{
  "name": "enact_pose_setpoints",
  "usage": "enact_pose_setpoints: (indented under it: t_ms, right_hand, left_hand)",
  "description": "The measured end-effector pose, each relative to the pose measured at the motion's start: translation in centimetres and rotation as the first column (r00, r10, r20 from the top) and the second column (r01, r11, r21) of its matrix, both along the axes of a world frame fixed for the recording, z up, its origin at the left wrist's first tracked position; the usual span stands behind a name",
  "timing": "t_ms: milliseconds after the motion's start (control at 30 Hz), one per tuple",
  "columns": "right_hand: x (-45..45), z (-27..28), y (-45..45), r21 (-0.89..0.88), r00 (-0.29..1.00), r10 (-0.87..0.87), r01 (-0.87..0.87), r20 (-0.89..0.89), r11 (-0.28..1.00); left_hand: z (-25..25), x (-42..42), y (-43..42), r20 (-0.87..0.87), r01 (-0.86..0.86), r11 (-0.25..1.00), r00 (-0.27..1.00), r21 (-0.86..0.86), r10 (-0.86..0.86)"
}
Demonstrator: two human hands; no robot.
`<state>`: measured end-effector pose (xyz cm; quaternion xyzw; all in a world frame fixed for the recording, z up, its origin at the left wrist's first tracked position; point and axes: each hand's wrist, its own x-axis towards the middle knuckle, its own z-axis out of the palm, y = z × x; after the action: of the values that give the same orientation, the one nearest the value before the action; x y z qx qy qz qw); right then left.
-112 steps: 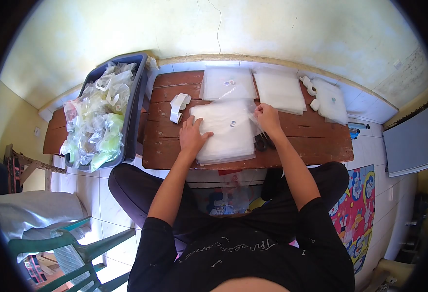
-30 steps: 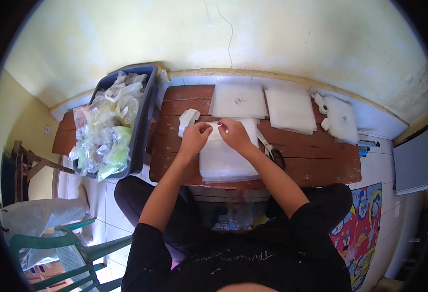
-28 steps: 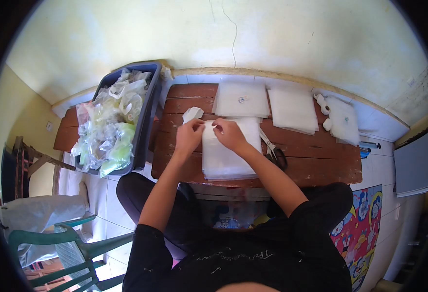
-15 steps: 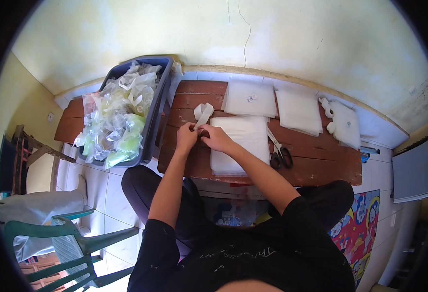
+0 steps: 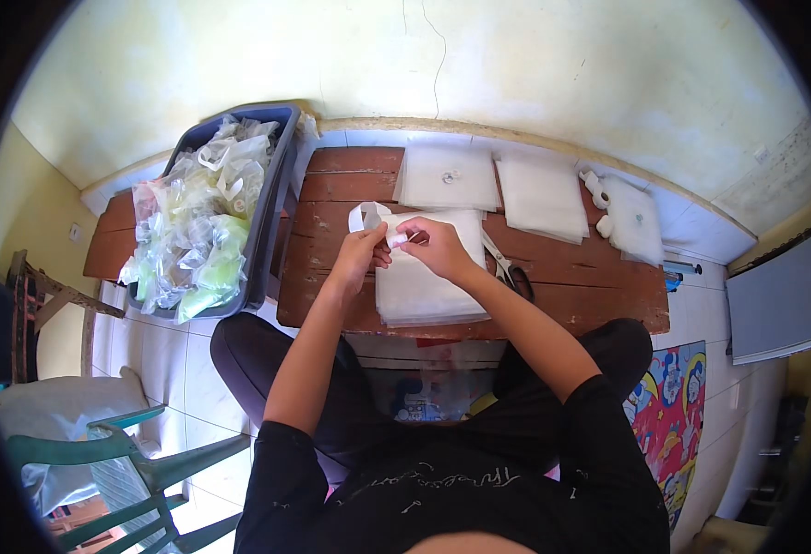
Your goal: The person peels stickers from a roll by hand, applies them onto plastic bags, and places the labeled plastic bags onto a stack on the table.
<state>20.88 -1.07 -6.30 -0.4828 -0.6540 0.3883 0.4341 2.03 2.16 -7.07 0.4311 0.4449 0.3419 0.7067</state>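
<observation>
A white strip of labels (image 5: 366,217) curls up from my left hand (image 5: 363,253), whose fingers are closed on it. Close beside it, my right hand (image 5: 430,246) pinches at the strip's near end; what lies between its fingertips is too small to make out. Both hands are over the upper left part of a stack of clear plastic bags (image 5: 424,295). Black-handled scissors (image 5: 509,270) lie just right of that stack, partly hidden by my right forearm.
The brown wooden table (image 5: 599,300) also bears a stack with a round label (image 5: 450,177), a plain bag stack (image 5: 542,196), a third stack (image 5: 634,222) and white rolls (image 5: 595,189). A dark tub (image 5: 276,198) of filled bags stands left, a green chair (image 5: 151,471) lower left.
The hands have left the stack's surface and come together at the label strip, which is now lifted and curled. The scissors, earlier mostly hidden, show beside the stack. The view has shifted slightly.
</observation>
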Motion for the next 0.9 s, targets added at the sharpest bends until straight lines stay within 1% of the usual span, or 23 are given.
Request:
enact_pose_setpoints:
  t_ms: [33,67,133,167,233,267,333,367,433,567,667,700,733,767,800,833,900]
  right_hand:
    - [0.2,0.2,-0.2,-0.016,1.000,-0.028,0.028,-0.012,0.999]
    - [0.4,0.2,-0.4,-0.013,1.000,-0.027,0.027,-0.012,1.000]
    - [0.6,0.0,-0.7,-0.081,0.980,-0.041,0.026,-0.194,0.996]
    - [0.7,-0.1,-0.7,-0.080,0.980,-0.040,0.025,-0.196,0.996]
    - [0.8,0.2,-0.9,-0.122,0.945,-0.057,0.018,-0.322,0.992]
    - [0.8,0.3,-1.1,-0.124,0.943,-0.061,0.021,-0.326,0.992]
    - [0.8,0.9,-1.1,-0.159,0.892,-0.079,0.008,-0.444,0.987]
    - [0.9,1.3,-1.1,-0.158,0.892,-0.078,0.008,-0.445,0.987]
    - [1.2,1.9,-1.2,-0.244,0.873,-0.121,0.003,-0.472,0.970]
    - [1.1,2.2,-1.2,-0.225,0.862,-0.130,0.019,-0.490,0.974]
    - [1.0,1.8,-1.1,-0.192,0.853,-0.117,0.020,-0.509,0.981]
    - [0.8,2.0,-1.3,-0.069,0.932,-0.102,0.083,-0.349,0.994]
    - [0.7,2.2,-1.5,0.065,0.978,-0.109,0.122,-0.176,0.990]
    - [0.5,2.4,-1.7,0.064,0.978,-0.110,0.123,-0.177,0.990]
    - [0.4,2.4,-1.9,0.246,0.991,-0.123,0.134,-0.059,0.960]
    - [0.3,2.4,-2.0,0.420,0.986,-0.156,0.119,0.056,0.900]
    - [0.2,2.2,-2.1,0.424,0.987,-0.141,0.095,0.079,0.900]
  left_hand:
    - [0.3,0.2,-0.2,0.042,0.002,1.000,0.999,0.006,-0.003]
    - [0.6,0.3,-0.4,0.042,0.001,1.000,0.999,0.009,-0.002]
    - [1.0,0.5,-0.7,0.048,0.017,0.997,0.999,0.081,-0.021]
    - [1.0,0.6,-0.8,0.046,0.017,0.996,0.999,0.082,-0.021]
    - [0.9,0.8,-1.0,-0.036,0.040,0.974,0.999,0.222,-0.033]
    - [0.9,1.0,-1.2,-0.041,0.044,0.975,0.999,0.220,-0.036]
    - [1.4,1.5,-1.7,-0.049,0.020,0.932,0.999,0.362,-0.003]
    - [1.1,1.5,-1.5,-0.050,0.021,0.932,0.999,0.362,-0.002]
    - [0.3,1.5,-1.3,-0.104,0.023,0.846,0.994,0.532,0.038]
    - [-0.1,1.5,-1.2,-0.124,0.034,0.844,0.992,0.536,0.038]
    - [0.6,1.6,-1.5,-0.099,0.015,0.835,0.994,0.551,0.047]
    - [0.4,1.7,-1.4,-0.083,-0.005,0.864,0.995,0.503,0.054]
    - [0.3,1.8,-1.4,-0.066,-0.026,0.890,0.996,0.454,0.062]
    - [0.1,1.7,-1.3,-0.066,-0.025,0.891,0.996,0.454,0.062]
    - [0.2,1.7,-1.3,-0.062,-0.026,0.911,0.997,0.413,0.056]
    - [0.2,1.6,-1.3,-0.057,-0.026,0.928,0.997,0.371,0.051]
    - [0.1,1.8,-1.4,-0.037,-0.014,0.922,0.999,0.387,0.030]
